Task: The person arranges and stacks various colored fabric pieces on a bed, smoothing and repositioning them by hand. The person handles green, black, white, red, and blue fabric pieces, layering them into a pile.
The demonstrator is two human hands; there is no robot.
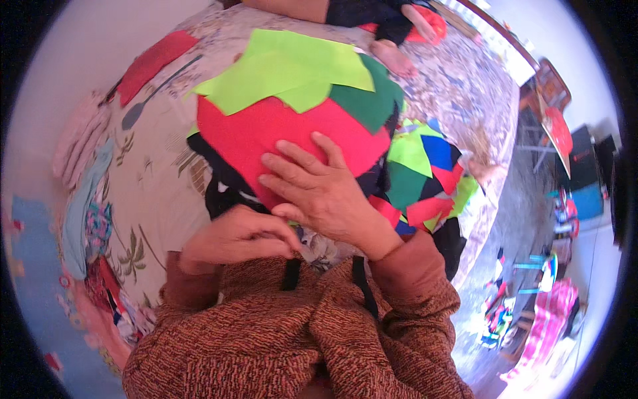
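In front of me is a heap of cloth pieces, with a large red piece [252,136] facing me. Lime-green pieces [279,70] with pointed edges lie across its top, and a dark green piece [371,96] is at the upper right. Black cloth [222,189] shows beneath the red at the left. My right hand [325,189] rests on the lower part of the red piece, fingers spread and empty. Below it, my left hand [236,239] is held close to my body by the heap's lower edge, its fingers loosely stretched to the right; nothing shows in them.
To the right sits a second heap of multicoloured cloth pieces [405,179]. Another person's bare foot [394,58] and hand [421,24] are at the far side of the patterned bed cover [458,86]. A red cloth [156,63] and folded clothes [81,136] lie along the left.
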